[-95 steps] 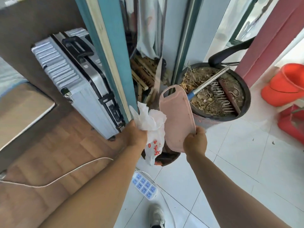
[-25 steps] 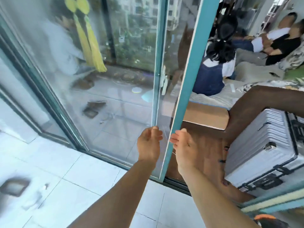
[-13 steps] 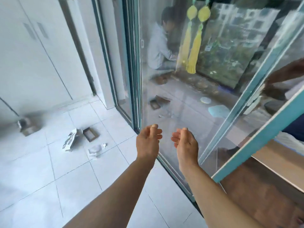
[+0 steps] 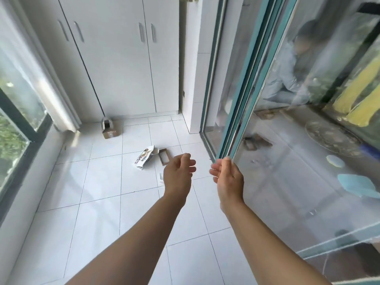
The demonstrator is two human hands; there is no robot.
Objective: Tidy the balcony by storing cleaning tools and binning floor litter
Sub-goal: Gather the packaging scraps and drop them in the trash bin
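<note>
White-tiled balcony floor [image 4: 98,194] is stretching toward tall white cabinet doors [image 4: 123,58], with a teal-framed sliding glass door [image 4: 242,95] running along the right. Litter is lying on the tiles between cabinets and hands: a small cardboard box [image 4: 109,128] near the cabinet base, then a crumpled printed paper wrapper [image 4: 145,157] just beside a small brown rectangular frame [image 4: 163,156]. Both hands are hanging in the air with nothing held, the left hand [image 4: 178,177] showing a loosely curled grip and the right hand [image 4: 228,177] an open, relaxed one, palm turned inward.
</note>
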